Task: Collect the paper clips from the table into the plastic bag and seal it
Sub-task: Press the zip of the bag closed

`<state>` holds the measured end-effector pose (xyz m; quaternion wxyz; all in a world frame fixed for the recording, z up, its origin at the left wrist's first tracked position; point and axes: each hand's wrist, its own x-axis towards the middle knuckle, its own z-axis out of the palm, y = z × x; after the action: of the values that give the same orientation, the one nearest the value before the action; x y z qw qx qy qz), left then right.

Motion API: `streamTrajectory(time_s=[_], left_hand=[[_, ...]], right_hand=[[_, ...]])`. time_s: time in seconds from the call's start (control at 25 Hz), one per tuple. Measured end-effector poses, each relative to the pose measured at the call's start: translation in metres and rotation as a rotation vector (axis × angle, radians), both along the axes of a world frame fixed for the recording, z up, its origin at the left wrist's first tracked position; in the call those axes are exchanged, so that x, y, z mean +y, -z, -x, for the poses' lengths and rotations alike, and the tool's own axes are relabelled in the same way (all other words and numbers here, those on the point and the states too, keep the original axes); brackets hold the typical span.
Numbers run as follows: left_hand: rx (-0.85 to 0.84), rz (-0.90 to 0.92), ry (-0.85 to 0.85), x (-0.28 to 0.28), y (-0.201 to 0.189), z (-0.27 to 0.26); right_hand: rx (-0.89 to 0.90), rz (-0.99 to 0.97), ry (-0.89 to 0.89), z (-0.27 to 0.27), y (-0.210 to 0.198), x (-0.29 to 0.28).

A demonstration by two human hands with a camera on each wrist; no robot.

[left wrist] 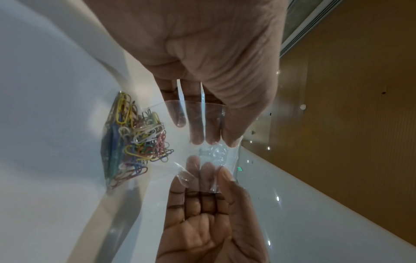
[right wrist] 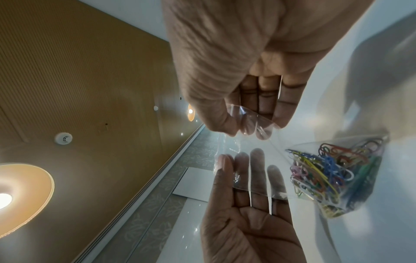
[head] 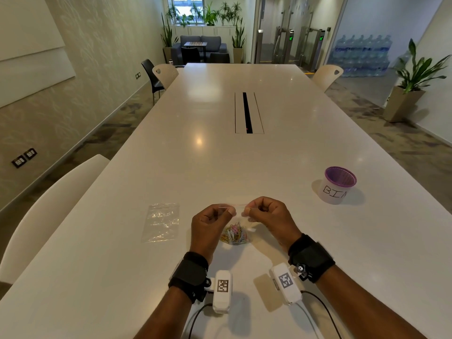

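A small clear plastic bag (head: 244,220) hangs between my two hands over the white table (head: 244,162). A bunch of coloured paper clips (head: 234,234) lies in its bottom, at or just above the tabletop. My left hand (head: 230,212) pinches the left part of the bag's top edge, and my right hand (head: 248,211) pinches the right part. In the left wrist view, the left hand (left wrist: 216,140) and right hand (left wrist: 202,170) meet on the bag (left wrist: 211,153), with the clips (left wrist: 139,140) to the left. The right wrist view shows the right hand (right wrist: 245,129), left hand (right wrist: 238,163) and clips (right wrist: 324,178).
A second clear bag (head: 162,222) lies flat and empty left of my hands. A white cup with a purple rim, marked BIN (head: 338,185), stands to the right. A cable slot (head: 248,112) runs down the table's middle. A white chair (head: 49,204) is at the left edge.
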<state>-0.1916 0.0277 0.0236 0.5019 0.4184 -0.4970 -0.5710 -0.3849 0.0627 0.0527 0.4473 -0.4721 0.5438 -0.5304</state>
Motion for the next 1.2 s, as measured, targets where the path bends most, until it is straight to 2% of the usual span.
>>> streamTrajectory(time_s=[0.84,1.2], left_hand=[[-0.094,0.031,-0.007,-0.001,-0.003,0.003],[-0.118,0.042,0.002,-0.002,-0.005,-0.009]], right_hand=[[0.016,0.086,-0.024,-0.014,0.002,0.000],[0.053,0.045,-0.031,-0.004,-0.004,0.003]])
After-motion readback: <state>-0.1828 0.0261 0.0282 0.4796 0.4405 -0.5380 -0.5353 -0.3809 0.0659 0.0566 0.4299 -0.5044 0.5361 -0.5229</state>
